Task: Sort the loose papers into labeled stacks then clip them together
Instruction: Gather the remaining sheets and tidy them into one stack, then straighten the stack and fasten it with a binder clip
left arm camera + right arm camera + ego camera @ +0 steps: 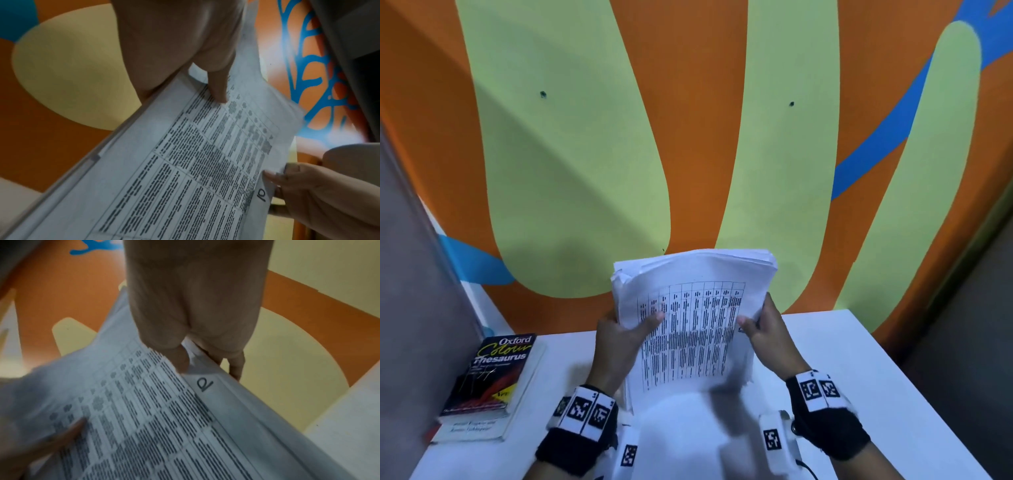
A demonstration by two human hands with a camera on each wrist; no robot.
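Note:
A thick stack of white papers [688, 329] stands tilted upright above the white table [876, 377], its top sheet printed with a table of text. My left hand [619, 335] grips the stack's left edge, thumb on the front sheet and fingers behind. My right hand [767, 332] holds the right edge the same way. In the left wrist view the stack [185, 170] fills the frame, with my left thumb [218, 87] pressed on the print. In the right wrist view my right thumb [179, 360] pinches the stack [154, 418] near a handwritten mark [204, 383].
An Oxford Colour Thesaurus [489, 373] lies on another book at the table's left side, with a binder clip [474, 375] on its cover. A painted orange, green and blue wall [688, 137] stands right behind the table. A grey partition [410, 291] borders the left.

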